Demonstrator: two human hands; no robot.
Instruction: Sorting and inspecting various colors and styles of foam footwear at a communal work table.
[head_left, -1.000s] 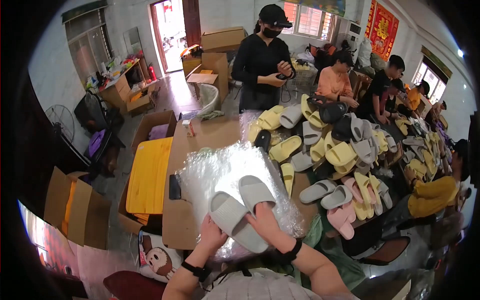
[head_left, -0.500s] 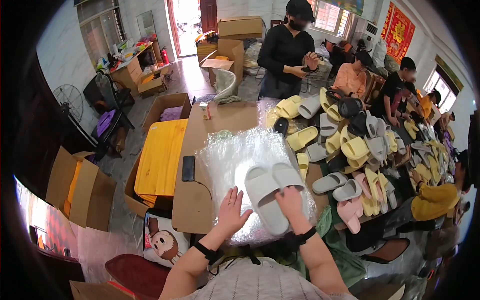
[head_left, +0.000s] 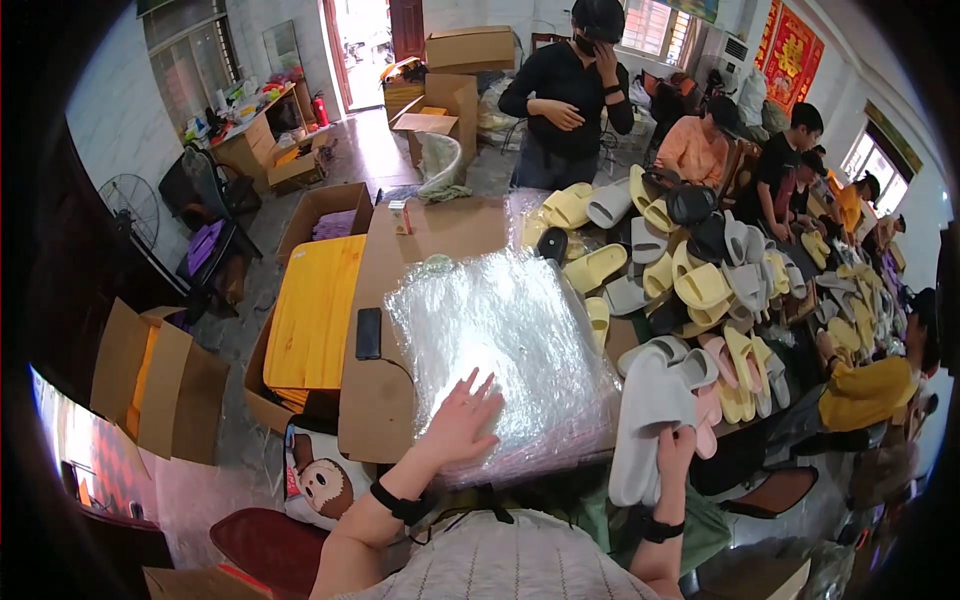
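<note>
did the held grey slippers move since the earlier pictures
Yes, rightward: the grey slippers were over the clear plastic stack; now the right hand holds them by its right edge.

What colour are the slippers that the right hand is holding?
The slippers are light grey, seen best in the head view.

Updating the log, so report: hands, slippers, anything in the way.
Left hand open over plastic sheets. Right hand gripping grey slippers. Mixed slipper pile crowding just beyond.

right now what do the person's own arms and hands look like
Both forearms show no sleeves. The left hand is gloveless, with a black band at its wrist; the right hand, also gloveless, has a similar wristband.
</note>
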